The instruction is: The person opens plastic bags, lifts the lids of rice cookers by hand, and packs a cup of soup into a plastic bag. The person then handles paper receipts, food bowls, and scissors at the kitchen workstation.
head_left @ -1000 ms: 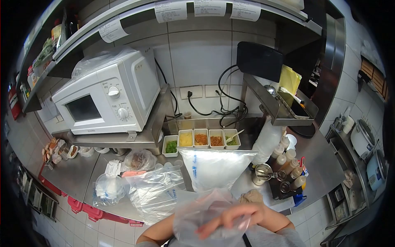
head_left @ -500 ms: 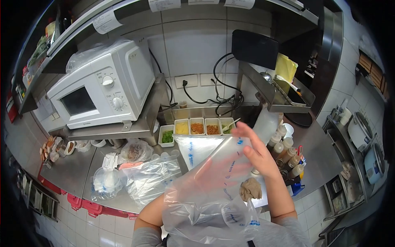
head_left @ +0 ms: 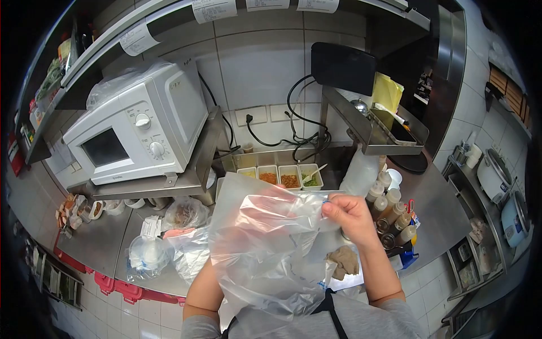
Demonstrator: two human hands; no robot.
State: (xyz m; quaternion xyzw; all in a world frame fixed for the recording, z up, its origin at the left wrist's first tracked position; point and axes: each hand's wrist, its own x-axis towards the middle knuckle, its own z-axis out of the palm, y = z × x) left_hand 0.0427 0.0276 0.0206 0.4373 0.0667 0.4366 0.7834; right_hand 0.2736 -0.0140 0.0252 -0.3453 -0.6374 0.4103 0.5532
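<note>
A large translucent plastic bag hangs in front of my body. Through its film my left hand shows as a blurred pink shape with its fingers stretched out, inside or behind the plastic. My right hand is closed, pinching the bag's right edge between thumb and fingers. Beyond the bag stand white containers of chopped food, one with orange-brown bits and one with green pieces and a spoon. A crumpled brown cloth lies below my right hand.
A white microwave stands on a raised shelf at left. Sauce bottles fill a holder at right, beneath a metal shelf. Wrapped bowls and a tied bag of food rest on the left counter.
My right hand has come down from its raised, spread pose and closed on the bag's edge. The bag has opened out and moved up and left, now covering part of the containers.
</note>
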